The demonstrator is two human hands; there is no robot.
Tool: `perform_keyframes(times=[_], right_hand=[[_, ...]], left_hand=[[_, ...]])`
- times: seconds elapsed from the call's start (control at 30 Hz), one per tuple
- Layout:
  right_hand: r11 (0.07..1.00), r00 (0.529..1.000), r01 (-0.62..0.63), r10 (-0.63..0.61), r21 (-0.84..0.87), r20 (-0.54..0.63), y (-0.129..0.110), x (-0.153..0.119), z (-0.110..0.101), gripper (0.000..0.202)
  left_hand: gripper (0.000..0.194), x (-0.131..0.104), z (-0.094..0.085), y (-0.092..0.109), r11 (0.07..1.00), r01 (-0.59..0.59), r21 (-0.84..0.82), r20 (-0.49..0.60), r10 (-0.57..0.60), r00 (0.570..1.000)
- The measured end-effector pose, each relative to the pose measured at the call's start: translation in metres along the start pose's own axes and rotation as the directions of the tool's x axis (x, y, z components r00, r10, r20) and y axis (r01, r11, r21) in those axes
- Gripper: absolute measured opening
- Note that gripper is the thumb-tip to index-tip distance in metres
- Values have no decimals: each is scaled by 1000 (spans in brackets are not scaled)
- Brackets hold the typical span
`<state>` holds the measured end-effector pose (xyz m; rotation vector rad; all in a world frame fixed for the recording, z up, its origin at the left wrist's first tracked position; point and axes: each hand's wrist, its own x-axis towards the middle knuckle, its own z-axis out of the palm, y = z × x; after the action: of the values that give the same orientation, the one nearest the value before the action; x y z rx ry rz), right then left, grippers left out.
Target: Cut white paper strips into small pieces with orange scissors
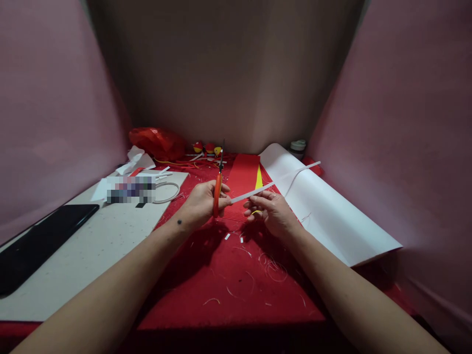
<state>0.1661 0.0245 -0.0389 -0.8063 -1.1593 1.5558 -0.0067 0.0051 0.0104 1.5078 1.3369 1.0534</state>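
My left hand (206, 202) is closed around orange-handled scissors (217, 194), whose dark blades point up and away. Its fingertips also pinch one end of a narrow white strip (254, 191). The strip slants up to the right, above my right hand (271, 209), whose thumb and forefinger hold it from below. A thin yellow piece (257, 212) shows between the lower fingers of my right hand. Behind both hands lie a red ribbed sheet (243, 172) and a yellow pointed piece (259, 178).
A large white sheet (324, 206) with a curled edge lies at the right. On the left are a pale board (92, 250), a black flat object (44, 246) and a looped cable (177, 186). A red bag (157, 141) and small red-yellow figures (198, 147) stand at the back.
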Motion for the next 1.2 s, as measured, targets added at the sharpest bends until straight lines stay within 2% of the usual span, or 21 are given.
perform_keyframes(times=[0.3, 0.47, 0.9, 1.07, 1.2], right_hand=[[999, 999, -32, 31, 25, 30, 2, -2, 3, 13], [998, 999, -52, 52, 25, 16, 1, -2, 4, 11], [998, 996, -65, 65, -4, 63, -1, -6, 13, 10], [998, 997, -46, 43, 53, 57, 0, -3, 10, 20], [988, 984, -156, 154, 12, 90, -1, -3, 7, 32]], left_hand=[[23, 4, -1, -5, 999, -27, -20, 32, 28, 999], [24, 6, -1, -9, 999, 2, -38, 44, 0, 999], [24, 2, 4, -5, 1000, -1, 4, 38, 1, 999], [22, 3, 3, -6, 1000, 4, 1, 35, -4, 999], [23, 2, 1, -5, 1000, -30, -1, 29, 30, 999]])
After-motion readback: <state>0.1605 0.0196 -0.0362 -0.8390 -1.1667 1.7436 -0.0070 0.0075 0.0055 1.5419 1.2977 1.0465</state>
